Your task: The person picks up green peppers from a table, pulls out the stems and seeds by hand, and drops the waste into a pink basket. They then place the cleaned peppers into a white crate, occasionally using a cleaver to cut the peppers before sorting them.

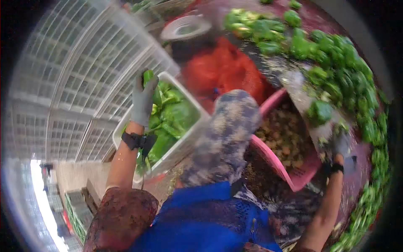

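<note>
My left hand (143,101), in a grey glove, is closed around a green pepper (148,77) above the far left corner of a white plastic crate (198,107). Halved-looking and whole green peppers (178,119) fill that crate. On the other side, my right hand (341,145), also gloved, is low over the work surface (296,84), its fingers smeared by motion. A bit of green shows at its fingertips, too blurred to name. Just beyond lies a single green pepper (320,112).
A pink tub (275,155) with chopped scraps stands between my legs and the table. Many green peppers (348,80) are heaped along the right edge. Stacked white crates (84,63) rise on the left. A red bag (222,69) and a white round container (186,27) lie ahead.
</note>
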A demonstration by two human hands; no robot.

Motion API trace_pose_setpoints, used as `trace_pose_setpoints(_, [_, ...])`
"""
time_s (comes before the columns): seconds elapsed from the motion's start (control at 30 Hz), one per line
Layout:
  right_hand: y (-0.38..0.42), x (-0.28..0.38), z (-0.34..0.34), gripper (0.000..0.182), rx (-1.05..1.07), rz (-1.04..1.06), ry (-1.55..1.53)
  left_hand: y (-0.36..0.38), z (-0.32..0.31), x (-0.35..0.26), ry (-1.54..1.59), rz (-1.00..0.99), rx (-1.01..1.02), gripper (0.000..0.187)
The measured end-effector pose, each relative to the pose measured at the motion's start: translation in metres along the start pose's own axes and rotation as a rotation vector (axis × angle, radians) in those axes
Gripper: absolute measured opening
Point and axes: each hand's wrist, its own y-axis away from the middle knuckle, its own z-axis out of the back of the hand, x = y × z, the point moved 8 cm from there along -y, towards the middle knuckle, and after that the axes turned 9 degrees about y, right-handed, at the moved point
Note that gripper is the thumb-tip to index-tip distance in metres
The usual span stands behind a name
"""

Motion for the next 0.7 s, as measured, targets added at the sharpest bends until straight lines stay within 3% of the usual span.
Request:
trace_pose_setpoints(0.07, [0.002, -0.005, -0.001, 0.049, -0.151, 0.142, 0.024, 0.005, 0.056, 0.017, -0.091, 0.036, -0.118, 0.06])
trace_pose_setpoints(0.13, [0.009, 0.01, 0.023, 0.041, 0.045, 0.042, -0.064, 0.016, 0.101, 0.051, -0.015, 0.073, -0.228, 0.062])
trace_pose_setpoints(0.17, [0.015, 0.014, 0.03, 0.04, 0.268, -0.072, -0.082, 0.018, 0.118, 0.062, 0.028, 0.088, -0.272, 0.063])
trace_pose_setpoints(0.27, [0.001, -0.013, 0.0, 0.048, -0.18, 0.367, -0.042, 0.032, 0.118, 0.108, -0.147, 0.199, -0.05, 0.075])
trace_pose_setpoints(0.3, [-0.001, -0.013, -0.007, 0.048, -0.1, 0.33, -0.019, 0.039, 0.114, 0.132, -0.209, 0.218, 0.043, 0.077])
trace_pose_setpoints(0.4, [0.008, -0.01, 0.0, 0.045, 0.081, 0.228, 0.078, 0.064, 0.07, 0.153, -0.67, -0.016, 0.23, 0.08])
trace_pose_setpoints(0.47, [0.014, 0.001, 0.013, 0.04, 0.1, 0.185, 0.155, 0.067, 0.068, 0.154, -0.739, -0.05, 0.108, 0.079])
trace_pose_setpoints(0.53, [0.014, -0.021, 0.001, 0.039, 0.026, 0.086, -0.007, 0.067, 0.064, 0.143, -0.752, -0.118, -0.02, 0.077])
trace_pose_setpoints(0.6, [0.026, -0.04, 0.011, 0.036, 0.001, -0.091, -0.26, 0.072, 0.047, 0.134, -0.827, -0.115, 0.149, 0.076])
trace_pose_setpoints(0.67, [0.024, -0.065, -0.007, 0.036, 0.021, -0.099, -0.438, 0.082, 0.02, 0.139, -0.955, -0.088, 0.337, 0.071])
trace_pose_setpoints(0.7, [0.044, -0.035, 0.017, 0.036, 0.053, -0.171, -0.831, 0.09, 0.013, 0.146, -1.077, -0.1, 0.366, 0.07])
